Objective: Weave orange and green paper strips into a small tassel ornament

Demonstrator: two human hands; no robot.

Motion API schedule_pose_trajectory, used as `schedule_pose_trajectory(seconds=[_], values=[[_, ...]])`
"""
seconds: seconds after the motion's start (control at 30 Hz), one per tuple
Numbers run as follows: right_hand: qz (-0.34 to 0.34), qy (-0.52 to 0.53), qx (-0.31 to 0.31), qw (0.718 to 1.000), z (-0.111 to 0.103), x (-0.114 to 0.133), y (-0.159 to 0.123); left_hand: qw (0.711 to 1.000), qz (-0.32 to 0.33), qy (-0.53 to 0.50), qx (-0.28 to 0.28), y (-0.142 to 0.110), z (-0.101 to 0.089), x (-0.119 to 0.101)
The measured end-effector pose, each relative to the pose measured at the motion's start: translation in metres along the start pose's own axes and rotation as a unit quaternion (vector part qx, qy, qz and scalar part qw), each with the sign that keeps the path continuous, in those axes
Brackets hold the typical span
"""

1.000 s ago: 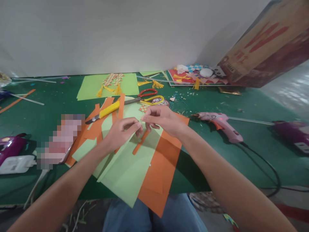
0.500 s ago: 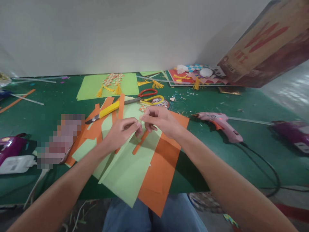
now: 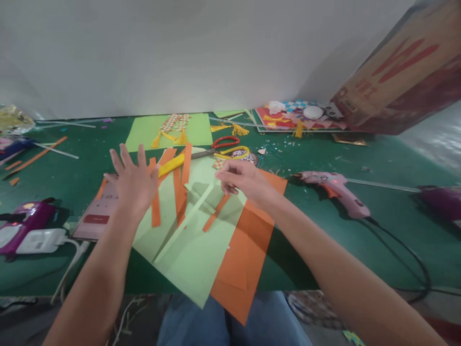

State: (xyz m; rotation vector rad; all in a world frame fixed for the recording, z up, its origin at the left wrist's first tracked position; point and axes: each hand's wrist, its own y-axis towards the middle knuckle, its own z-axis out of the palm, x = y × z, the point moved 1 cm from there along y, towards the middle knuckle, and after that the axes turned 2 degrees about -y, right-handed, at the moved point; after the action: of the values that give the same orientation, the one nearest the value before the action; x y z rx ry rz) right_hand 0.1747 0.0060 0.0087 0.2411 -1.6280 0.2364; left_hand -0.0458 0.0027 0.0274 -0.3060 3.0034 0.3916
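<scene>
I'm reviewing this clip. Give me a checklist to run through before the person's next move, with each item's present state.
1. Light green strip gripped: ok, its upper end is pinched in the right hand.
2. Left hand free: ok, fingers spread, nothing in it.
3. Phone fully in view: not ok, the left hand and forearm cover part.
4. Light green sheet uncluttered: not ok, a short orange strip lies on it.
5. Scissors out of both hands: ok, lying beyond them.
6. Glue gun cool: cannot tell; its red light is lit.
</scene>
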Motion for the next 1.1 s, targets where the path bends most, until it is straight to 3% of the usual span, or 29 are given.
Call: schedule_pose_trajectory(seconds=[0.17,0.4,0.53,0.67,0.73,0.93,1.1], values=[[0.003,0.003,0.003,1.0,0.0,0.0,0.0,0.999,-0.004,-0.017,0.048,-0.002,0.005,-0.002],[0.012,0.0,0.0,1.0,0.0,-0.001,-0.001,0.999,-0.002,-0.024,0.033,0.0,0.012,0.0],[0.004,-0.003,0.006,1.0,0.0,-0.001,0.0,0.998,0.052,-0.021,-0.027,-0.001,0.007,-0.005],[0.004,-0.014,0.01,1.0,0.002,-0.002,0.0,0.975,0.161,-0.13,-0.075,-0.005,0.006,-0.017],[0.007,-0.025,0.01,1.0,0.002,-0.003,0.0,0.953,0.212,-0.213,-0.046,-0.009,0.007,-0.023],[-0.008,-0.033,0.018,0.999,0.002,-0.004,0.0,0.891,0.242,-0.339,0.18,-0.026,0.011,-0.043],[-0.019,-0.029,0.01,0.999,0.003,-0.003,0.0,0.855,0.242,-0.381,0.255,-0.031,0.012,-0.048]])
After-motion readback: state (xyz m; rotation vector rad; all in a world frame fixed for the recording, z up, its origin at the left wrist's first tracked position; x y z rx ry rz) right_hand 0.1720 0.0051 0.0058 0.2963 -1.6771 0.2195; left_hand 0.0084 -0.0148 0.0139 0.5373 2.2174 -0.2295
